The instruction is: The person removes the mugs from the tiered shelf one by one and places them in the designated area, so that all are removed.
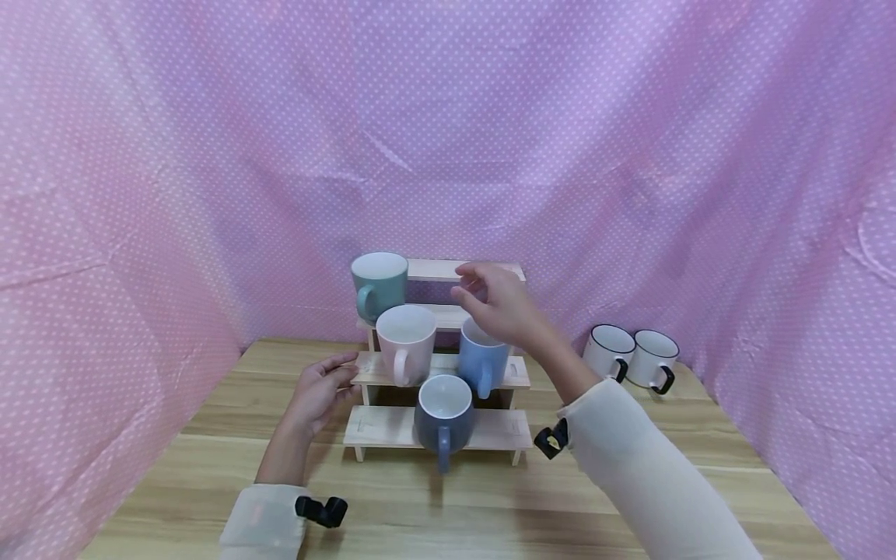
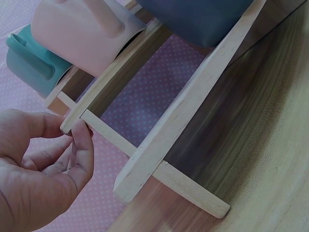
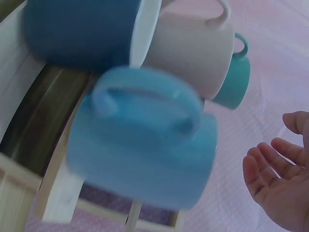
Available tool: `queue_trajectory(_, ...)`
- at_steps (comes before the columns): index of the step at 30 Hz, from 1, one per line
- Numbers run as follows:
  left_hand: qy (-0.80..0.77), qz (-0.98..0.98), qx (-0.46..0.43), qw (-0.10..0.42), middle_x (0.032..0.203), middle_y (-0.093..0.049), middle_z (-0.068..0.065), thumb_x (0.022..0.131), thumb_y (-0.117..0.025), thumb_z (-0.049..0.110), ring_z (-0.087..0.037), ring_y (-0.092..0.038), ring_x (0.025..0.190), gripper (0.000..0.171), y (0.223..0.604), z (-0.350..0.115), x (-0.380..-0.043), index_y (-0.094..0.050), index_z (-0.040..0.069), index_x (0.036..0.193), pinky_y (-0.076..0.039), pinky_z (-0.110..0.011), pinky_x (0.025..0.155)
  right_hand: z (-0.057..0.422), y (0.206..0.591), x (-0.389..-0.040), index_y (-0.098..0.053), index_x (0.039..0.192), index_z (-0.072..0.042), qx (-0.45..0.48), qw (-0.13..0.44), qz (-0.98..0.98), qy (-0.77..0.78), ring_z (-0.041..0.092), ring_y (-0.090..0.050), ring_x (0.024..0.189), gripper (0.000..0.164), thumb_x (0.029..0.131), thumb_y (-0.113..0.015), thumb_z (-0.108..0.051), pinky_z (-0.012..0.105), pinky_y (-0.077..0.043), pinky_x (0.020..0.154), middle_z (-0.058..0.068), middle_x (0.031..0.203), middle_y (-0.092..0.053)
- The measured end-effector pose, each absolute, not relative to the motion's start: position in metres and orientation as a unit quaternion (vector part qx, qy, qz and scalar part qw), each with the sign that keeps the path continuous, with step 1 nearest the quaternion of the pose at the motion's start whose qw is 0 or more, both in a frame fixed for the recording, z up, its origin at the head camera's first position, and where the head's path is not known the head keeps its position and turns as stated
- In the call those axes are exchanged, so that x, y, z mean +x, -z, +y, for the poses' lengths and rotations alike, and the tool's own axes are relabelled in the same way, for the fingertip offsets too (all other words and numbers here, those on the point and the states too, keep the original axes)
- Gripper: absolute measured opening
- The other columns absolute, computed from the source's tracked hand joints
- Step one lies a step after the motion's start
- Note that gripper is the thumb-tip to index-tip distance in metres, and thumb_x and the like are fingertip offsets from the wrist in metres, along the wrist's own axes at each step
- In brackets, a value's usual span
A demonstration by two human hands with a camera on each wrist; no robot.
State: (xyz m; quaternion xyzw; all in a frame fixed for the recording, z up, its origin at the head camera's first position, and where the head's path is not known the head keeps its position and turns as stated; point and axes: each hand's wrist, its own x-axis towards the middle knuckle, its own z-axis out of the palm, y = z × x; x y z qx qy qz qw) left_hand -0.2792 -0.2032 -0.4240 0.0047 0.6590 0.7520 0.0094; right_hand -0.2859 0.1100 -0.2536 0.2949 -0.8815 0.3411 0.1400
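A stepped wooden stand (image 1: pixel 498 429) bears several mugs. The dark blue-grey mug (image 1: pixel 435 424) is on its lowest step, the pink mug (image 1: pixel 418 354) and the light blue mug (image 1: pixel 483 362) one step up. Behind them, the green mug (image 1: pixel 389 291) occupies the left of a higher step. My left hand (image 2: pixel 46 169) pinches the left end of the step under the pink mug between thumb and finger. Above and behind the light blue mug, my right hand (image 1: pixel 500 303) hovers with loosely bent fingers and holds nothing; the right wrist view shows it apart from the mugs.
Two white mugs with black handles, a left one (image 1: pixel 598 359) and a right one (image 1: pixel 645 369), stand side by side on the wooden table (image 1: pixel 217 459) at the right. A pink polka-dot cloth (image 1: pixel 448 140) hangs behind and around the table.
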Motion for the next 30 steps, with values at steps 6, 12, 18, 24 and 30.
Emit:
queue_trajectory(6,-0.752,0.659,0.000,0.011,0.108,-0.060,-0.005,0.104,-0.055,0.004,-0.009,-0.062,0.086,0.045,0.423,-0.204,-0.279,-0.045,-0.010,0.146,-0.059,-0.019,0.077,0.084,0.252,-0.283,-0.055,0.142,-0.001,0.327,0.119,-0.873,-0.341,0.026,-0.065,0.113,0.045,0.104,-0.061,-0.026,0.041,-0.058,0.095,0.015,0.127,-0.066)
queue_trajectory(12,-0.752,0.659,-0.002,0.014,0.107,-0.060,-0.005,0.105,-0.056,0.005,-0.009,-0.062,0.086,0.046,0.422,-0.204,-0.279,-0.045,-0.009,0.146,-0.059,-0.019,0.078,0.062,0.254,-0.284,-0.055,0.141,0.001,0.346,0.108,-0.866,-0.345,0.025,-0.065,0.114,0.046,0.105,-0.060,-0.026,0.042,-0.056,0.100,0.014,0.125,-0.067)
queue_trajectory(18,-0.751,0.660,-0.002,0.013,0.107,-0.060,-0.005,0.105,-0.056,0.005,-0.009,-0.062,0.086,0.045,0.422,-0.205,-0.279,-0.045,-0.009,0.146,-0.059,-0.019,0.077,0.042,0.257,-0.286,-0.055,0.141,0.002,0.346,0.083,-0.857,-0.372,0.024,-0.066,0.116,0.046,0.105,-0.061,-0.026,0.041,-0.053,0.105,0.011,0.122,-0.069)
queue_trajectory(24,-0.748,0.663,0.002,0.019,0.110,-0.059,-0.006,0.105,-0.057,0.007,-0.010,-0.062,0.088,0.046,0.423,-0.206,-0.279,-0.045,-0.008,0.146,-0.060,-0.021,0.080,0.025,0.263,-0.287,-0.058,0.139,-0.001,0.333,0.058,-0.849,-0.407,0.023,-0.065,0.117,0.044,0.105,-0.061,-0.028,0.038,-0.055,0.102,0.011,0.125,-0.069)
queue_trajectory(30,-0.749,0.662,0.008,0.023,0.113,-0.056,-0.007,0.105,-0.057,0.007,-0.011,-0.061,0.089,0.046,0.423,-0.205,-0.280,-0.045,-0.008,0.147,-0.060,-0.021,0.082,0.011,0.266,-0.290,-0.064,0.132,-0.002,0.308,0.039,-0.838,-0.448,0.018,-0.066,0.110,0.038,0.104,-0.062,-0.028,0.031,-0.057,0.095,0.008,0.121,-0.070)
